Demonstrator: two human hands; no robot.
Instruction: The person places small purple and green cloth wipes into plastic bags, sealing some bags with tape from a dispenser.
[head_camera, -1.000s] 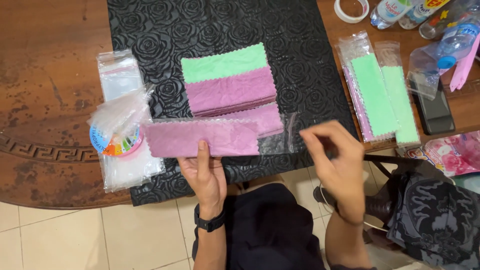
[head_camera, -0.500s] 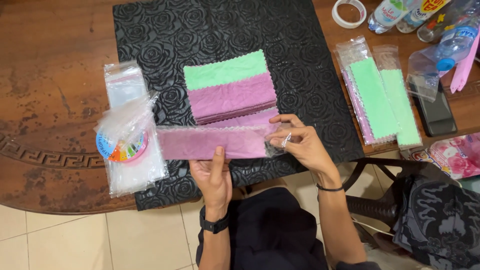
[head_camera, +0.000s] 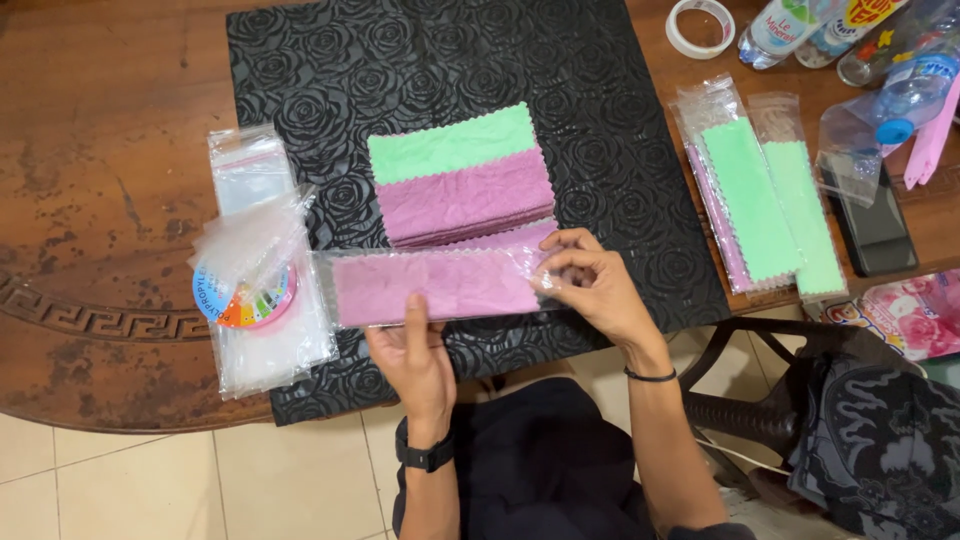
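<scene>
Left hand (head_camera: 415, 350) clamps a pink cloth (head_camera: 435, 285) inside a clear sleeve (head_camera: 345, 290) above the black mat (head_camera: 640, 200); right hand (head_camera: 590, 285) pinches the sleeve's open end; bagging looks nearly done; sealing that flap seems next; 2 bagged stacks (head_camera: 765, 200) lie right.

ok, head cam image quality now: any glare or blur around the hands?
Head view: sharp overall, even light. Mild glare on the clear sleeve around the pink cloth and on the stack of empty bags. Left hand and right hand crisp, no motion blur. Soft sheen on the wooden table; black mat dark, embossing readable.
</scene>
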